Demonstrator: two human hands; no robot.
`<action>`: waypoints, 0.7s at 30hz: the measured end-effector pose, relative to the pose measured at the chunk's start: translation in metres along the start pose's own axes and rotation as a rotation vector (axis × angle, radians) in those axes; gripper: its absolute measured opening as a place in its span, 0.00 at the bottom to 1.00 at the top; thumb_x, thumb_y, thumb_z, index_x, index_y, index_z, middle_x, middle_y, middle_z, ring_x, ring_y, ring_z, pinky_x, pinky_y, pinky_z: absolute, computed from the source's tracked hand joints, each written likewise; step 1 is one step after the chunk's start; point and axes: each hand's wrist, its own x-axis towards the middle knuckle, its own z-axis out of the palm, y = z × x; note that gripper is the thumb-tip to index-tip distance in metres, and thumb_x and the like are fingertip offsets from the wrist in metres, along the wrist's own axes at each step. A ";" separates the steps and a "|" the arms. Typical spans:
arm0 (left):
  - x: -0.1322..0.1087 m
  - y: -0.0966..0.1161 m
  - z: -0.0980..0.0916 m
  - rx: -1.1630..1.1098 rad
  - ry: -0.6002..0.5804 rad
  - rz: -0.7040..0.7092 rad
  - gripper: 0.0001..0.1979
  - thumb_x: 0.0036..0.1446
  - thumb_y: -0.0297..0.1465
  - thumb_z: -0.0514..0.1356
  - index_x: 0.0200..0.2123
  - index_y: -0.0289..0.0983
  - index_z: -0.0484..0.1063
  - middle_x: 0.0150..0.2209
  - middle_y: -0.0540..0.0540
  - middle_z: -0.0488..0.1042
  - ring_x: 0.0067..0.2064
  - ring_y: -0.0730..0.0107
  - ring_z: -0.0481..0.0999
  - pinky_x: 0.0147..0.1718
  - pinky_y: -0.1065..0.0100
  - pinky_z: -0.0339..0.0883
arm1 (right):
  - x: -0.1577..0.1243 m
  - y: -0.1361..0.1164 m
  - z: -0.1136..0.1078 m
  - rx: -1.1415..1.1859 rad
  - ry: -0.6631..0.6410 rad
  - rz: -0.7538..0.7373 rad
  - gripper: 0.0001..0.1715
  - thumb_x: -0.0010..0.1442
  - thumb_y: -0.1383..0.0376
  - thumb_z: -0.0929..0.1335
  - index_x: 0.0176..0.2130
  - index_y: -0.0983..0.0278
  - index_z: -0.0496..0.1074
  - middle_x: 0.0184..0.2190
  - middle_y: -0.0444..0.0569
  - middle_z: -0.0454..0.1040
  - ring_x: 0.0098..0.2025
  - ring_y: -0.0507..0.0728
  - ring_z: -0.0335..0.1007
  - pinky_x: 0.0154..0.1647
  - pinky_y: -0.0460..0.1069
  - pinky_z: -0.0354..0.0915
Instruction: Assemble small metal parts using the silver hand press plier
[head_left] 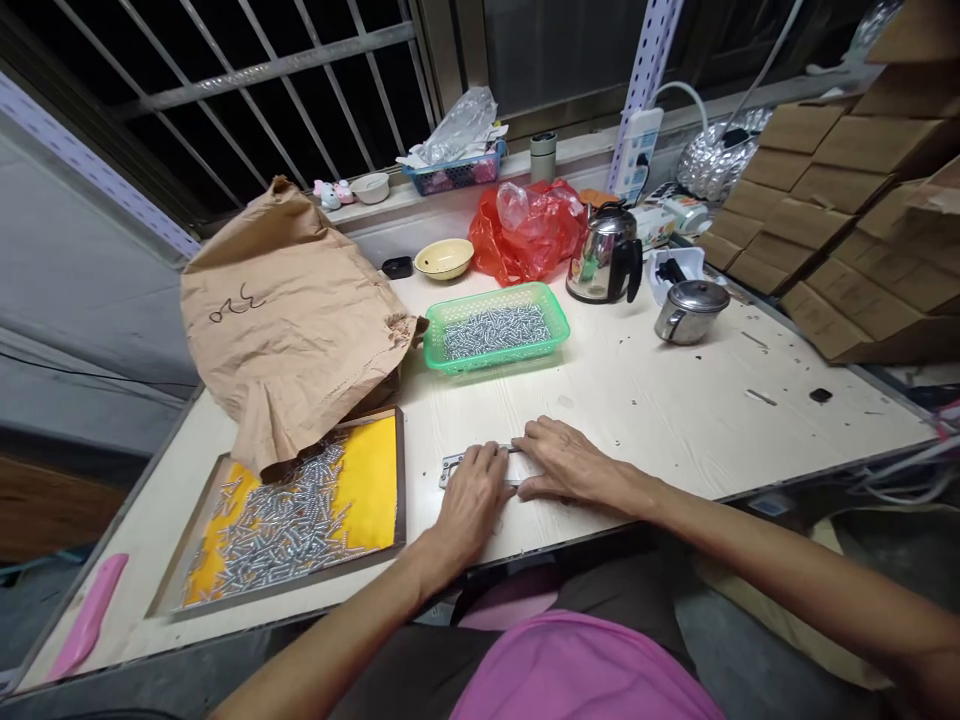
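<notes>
A narrow, flat metal frame (451, 467) with an open middle lies on the table near its front edge. My left hand (474, 495) rests over its left half, fingers bent and pressing on it; the thumb is mostly hidden. At the right end my right hand (566, 465) holds the frame between fingertips on the far side and thumb on the near side. Both hands hide much of the frame, so small parts inside it cannot be made out. Left of them, a shallow tray (400, 480) with a yellow lining holds many loose silvery screw-like pins (289, 540).
A green basket (495, 365) of similar metal pins stands beyond my hands. A large brown paper bag (292, 310) leans over the tray. Behind are a red plastic bag (525, 235), a kettle (600, 260) and a metal pot (690, 315). Cardboard boxes (840, 210) are stacked right; a pink-handled tool (90, 615) lies left.
</notes>
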 end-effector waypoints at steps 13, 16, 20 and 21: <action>-0.040 0.036 0.026 -0.172 0.107 -0.009 0.17 0.62 0.29 0.51 0.54 0.34 0.63 0.55 0.39 0.68 0.60 0.55 0.62 0.58 0.46 0.57 | 0.046 0.024 0.000 -0.097 0.041 0.152 0.07 0.61 0.65 0.66 0.37 0.65 0.73 0.37 0.51 0.72 0.44 0.59 0.60 0.42 0.51 0.52; -0.043 0.039 0.023 -0.201 0.106 -0.006 0.20 0.61 0.29 0.52 0.56 0.34 0.61 0.58 0.38 0.65 0.62 0.54 0.58 0.58 0.46 0.57 | 0.055 0.000 -0.006 -0.105 0.038 0.024 0.08 0.61 0.66 0.65 0.40 0.64 0.72 0.39 0.52 0.71 0.44 0.58 0.59 0.41 0.51 0.52; -0.066 0.044 0.012 -0.271 0.154 0.037 0.18 0.61 0.27 0.52 0.55 0.38 0.63 0.56 0.40 0.66 0.59 0.59 0.62 0.56 0.55 0.62 | 0.058 -0.042 0.006 -0.032 -0.024 -0.376 0.07 0.62 0.63 0.65 0.37 0.61 0.73 0.38 0.49 0.68 0.43 0.58 0.57 0.38 0.50 0.52; -0.075 0.042 0.006 -0.280 0.183 0.024 0.16 0.60 0.26 0.52 0.51 0.39 0.66 0.52 0.41 0.70 0.56 0.61 0.66 0.53 0.58 0.64 | 0.058 -0.050 0.010 -0.017 -0.033 -0.457 0.07 0.61 0.63 0.65 0.36 0.61 0.73 0.38 0.49 0.68 0.44 0.58 0.56 0.38 0.51 0.53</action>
